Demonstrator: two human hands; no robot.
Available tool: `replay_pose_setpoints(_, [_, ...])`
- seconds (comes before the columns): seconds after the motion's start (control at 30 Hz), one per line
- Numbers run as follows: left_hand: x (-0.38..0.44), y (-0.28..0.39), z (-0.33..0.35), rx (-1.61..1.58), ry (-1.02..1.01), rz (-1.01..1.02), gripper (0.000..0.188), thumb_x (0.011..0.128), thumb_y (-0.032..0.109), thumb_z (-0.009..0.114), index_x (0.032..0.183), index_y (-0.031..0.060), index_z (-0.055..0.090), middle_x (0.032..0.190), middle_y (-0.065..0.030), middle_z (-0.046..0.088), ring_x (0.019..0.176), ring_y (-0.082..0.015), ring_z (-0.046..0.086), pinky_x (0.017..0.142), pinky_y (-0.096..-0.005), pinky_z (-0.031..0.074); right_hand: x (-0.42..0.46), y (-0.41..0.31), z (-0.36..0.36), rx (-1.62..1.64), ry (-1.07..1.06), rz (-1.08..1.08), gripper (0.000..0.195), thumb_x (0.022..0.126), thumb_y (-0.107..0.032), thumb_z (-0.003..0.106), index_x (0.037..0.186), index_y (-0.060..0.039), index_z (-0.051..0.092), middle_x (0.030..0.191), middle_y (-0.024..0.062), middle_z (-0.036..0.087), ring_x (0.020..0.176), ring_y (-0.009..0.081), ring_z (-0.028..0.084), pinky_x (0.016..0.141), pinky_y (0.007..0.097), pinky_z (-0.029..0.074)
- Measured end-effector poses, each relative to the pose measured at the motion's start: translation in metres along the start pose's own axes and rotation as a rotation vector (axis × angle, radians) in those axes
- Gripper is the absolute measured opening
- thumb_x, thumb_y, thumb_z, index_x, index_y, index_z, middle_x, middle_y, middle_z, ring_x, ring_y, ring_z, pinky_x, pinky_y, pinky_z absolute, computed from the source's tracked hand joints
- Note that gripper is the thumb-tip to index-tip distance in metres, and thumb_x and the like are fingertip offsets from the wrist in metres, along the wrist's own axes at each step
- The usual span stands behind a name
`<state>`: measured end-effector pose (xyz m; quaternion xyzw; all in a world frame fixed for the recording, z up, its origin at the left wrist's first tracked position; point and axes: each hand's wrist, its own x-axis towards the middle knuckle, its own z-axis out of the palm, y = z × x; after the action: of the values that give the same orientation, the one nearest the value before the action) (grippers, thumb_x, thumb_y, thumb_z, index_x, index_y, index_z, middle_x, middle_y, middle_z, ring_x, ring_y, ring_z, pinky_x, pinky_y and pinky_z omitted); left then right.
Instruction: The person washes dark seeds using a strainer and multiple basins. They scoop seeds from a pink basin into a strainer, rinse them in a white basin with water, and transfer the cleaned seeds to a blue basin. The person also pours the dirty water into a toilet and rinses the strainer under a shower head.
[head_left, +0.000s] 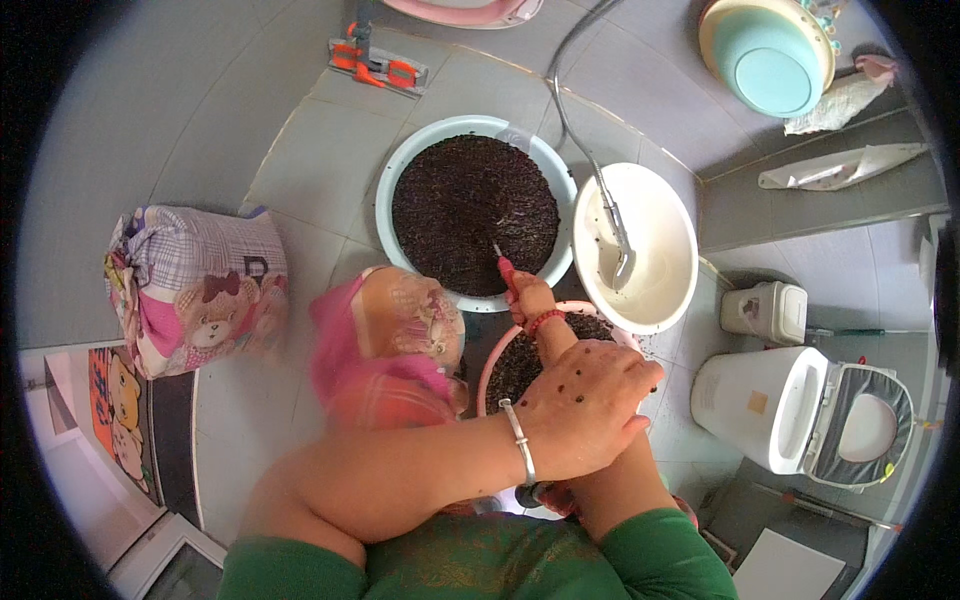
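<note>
My right hand, with a red bead bracelet at its wrist, holds a small red-handled tool. Its thin metal tip points over the dark, seed-like grains that fill a pale blue basin. My left hand, wearing a silver bangle, lies across my right forearm. Dark specks stick to its back, and its fingers are partly hidden. Beneath my arms, a pink basin holds more dark grains. The oval cream basin to the right contains a shower head.
A stuffed cloth bundle with bear prints lies at left. Patterned pink cloth covers something beside the basins. A floor squeegee stands ahead. At right are a lidded bin and a toilet; a hose hangs down.
</note>
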<state>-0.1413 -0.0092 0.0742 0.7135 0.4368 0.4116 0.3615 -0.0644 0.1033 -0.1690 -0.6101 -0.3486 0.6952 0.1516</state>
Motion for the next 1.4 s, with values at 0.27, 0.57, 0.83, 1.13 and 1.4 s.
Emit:
replay_pose_setpoints(0.27, [0.003, -0.006, 0.014, 0.035, 0.038, 0.032, 0.038, 0.066, 0.014, 0.062, 0.1, 0.0048, 0.051, 0.094, -0.0131, 0.053, 0.09, -0.0304, 0.051, 0.081, -0.0406, 0.039, -0.034, 0.012, -0.001, 0.16, -0.028, -0.064, 0.031, 0.089, -0.03, 0.039, 0.116, -0.017, 0.048, 0.051, -0.0016, 0.041, 0.035, 0.0073, 0.026, 0.032, 0.0208, 0.019])
replay_pose_setpoints(0.57, [0.014, -0.005, 0.023, 0.079, -0.018, 0.0, 0.037, 0.068, 0.015, 0.062, 0.1, 0.0039, 0.049, 0.095, -0.0154, 0.053, 0.092, -0.0321, 0.051, 0.082, -0.0414, 0.039, -0.095, 0.003, -0.004, 0.343, -0.103, -0.125, 0.025, 0.09, -0.028, 0.036, 0.106, -0.0144, 0.049, 0.052, -0.0032, 0.04, 0.036, 0.007, 0.028, 0.033, 0.0202, 0.021])
replay_pose_setpoints(0.83, [0.018, -0.008, 0.037, 0.132, 0.035, 0.04, 0.03, 0.07, 0.018, 0.061, 0.094, 0.003, 0.051, 0.087, -0.0125, 0.054, 0.084, -0.0285, 0.053, 0.077, -0.0387, 0.04, -0.125, -0.014, 0.003, 0.383, -0.109, -0.12, 0.016, 0.09, -0.022, 0.039, 0.092, -0.01, 0.049, 0.051, -0.0031, 0.039, 0.037, 0.0081, 0.03, 0.034, 0.0213, 0.024])
replay_pose_setpoints(1.13, [0.019, -0.015, 0.047, 0.177, -0.005, 0.009, 0.033, 0.069, 0.014, 0.061, 0.099, 0.0041, 0.051, 0.094, -0.0132, 0.054, 0.091, -0.0301, 0.051, 0.083, -0.0387, 0.039, -0.129, 0.001, -0.021, 0.255, -0.252, -0.536, 0.015, 0.087, -0.018, 0.043, 0.084, -0.005, 0.049, 0.072, 0.0025, 0.045, 0.062, 0.0107, 0.04, 0.054, 0.0217, 0.034])
replay_pose_setpoints(1.4, [0.025, -0.009, 0.05, 0.2, -0.085, -0.047, 0.032, 0.069, 0.015, 0.061, 0.097, 0.0042, 0.052, 0.093, -0.0119, 0.056, 0.09, -0.0289, 0.053, 0.081, -0.0386, 0.041, -0.126, 0.012, -0.03, 0.538, -0.324, -0.411, 0.021, 0.088, -0.023, 0.038, 0.093, -0.0042, 0.048, 0.08, 0.0037, 0.047, 0.069, 0.0122, 0.043, 0.061, 0.0267, 0.037])
